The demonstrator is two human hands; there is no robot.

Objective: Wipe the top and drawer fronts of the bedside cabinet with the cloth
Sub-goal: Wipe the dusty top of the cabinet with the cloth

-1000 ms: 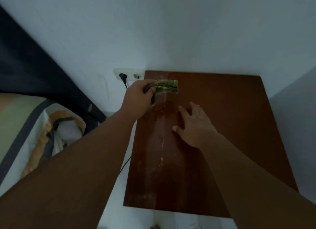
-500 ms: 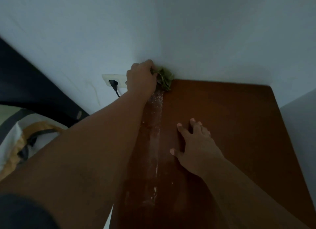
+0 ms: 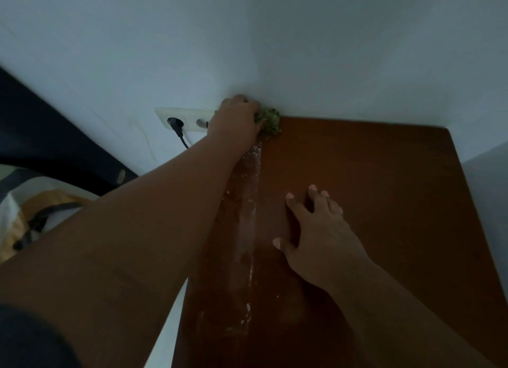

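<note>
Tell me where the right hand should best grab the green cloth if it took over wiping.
Probably the bunched green part of the cloth sticking out to the right of the left hand, coming from the right and front over the cabinet top. The wall blocks the back, the left hand covers the cloth's left side, and the free right hand already rests on that open side.

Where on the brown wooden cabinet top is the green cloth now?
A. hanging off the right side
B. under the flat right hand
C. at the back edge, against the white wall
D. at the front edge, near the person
C: the left hand presses the crumpled green cloth at the back edge of the brown wooden cabinet top, where it meets the white wall.
</note>
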